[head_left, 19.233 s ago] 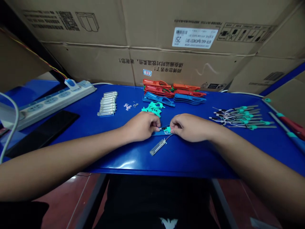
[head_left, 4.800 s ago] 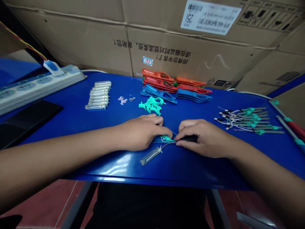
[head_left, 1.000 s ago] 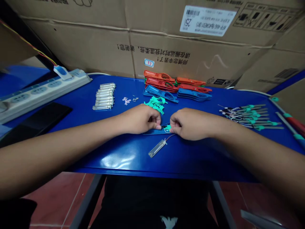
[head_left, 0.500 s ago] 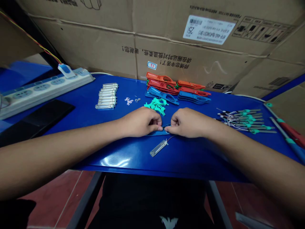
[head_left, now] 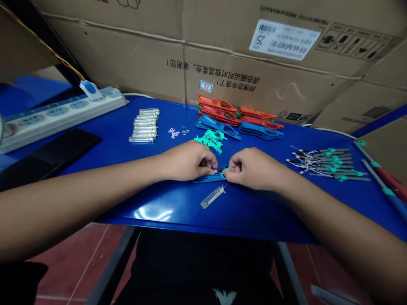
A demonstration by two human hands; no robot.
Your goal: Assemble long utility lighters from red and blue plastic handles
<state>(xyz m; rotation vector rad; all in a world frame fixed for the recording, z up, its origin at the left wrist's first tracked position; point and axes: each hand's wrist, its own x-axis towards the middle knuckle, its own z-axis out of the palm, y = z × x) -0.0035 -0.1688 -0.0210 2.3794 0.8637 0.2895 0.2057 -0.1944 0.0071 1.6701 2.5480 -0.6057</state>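
Note:
My left hand (head_left: 195,162) is closed in a pinch at the left end of a small black part (head_left: 219,171), which has a pale tip. My right hand (head_left: 246,169) pinches at the other end, where a bit of green shows; its fingers hide most of that end. Both hands are over a blue plastic shell (head_left: 206,178) lying on the table. Thin wire loops beside the fingertips. Just in front lies a clear plastic case (head_left: 212,198), with a thin wire running from it towards my right hand.
Green plastic pieces (head_left: 211,140) lie behind my hands, with stacked orange, red and blue shells (head_left: 222,112) beyond. Clear tubes (head_left: 144,125), pink bits (head_left: 173,133) and small pins (head_left: 185,131) sit left. Wired green assemblies (head_left: 333,163) lie right. A power strip (head_left: 63,114) and cardboard box (head_left: 143,55) stand behind.
The fingertips have drawn slightly apart, and more of the black part and a bit of green now show between them. The whole view has shifted a little.

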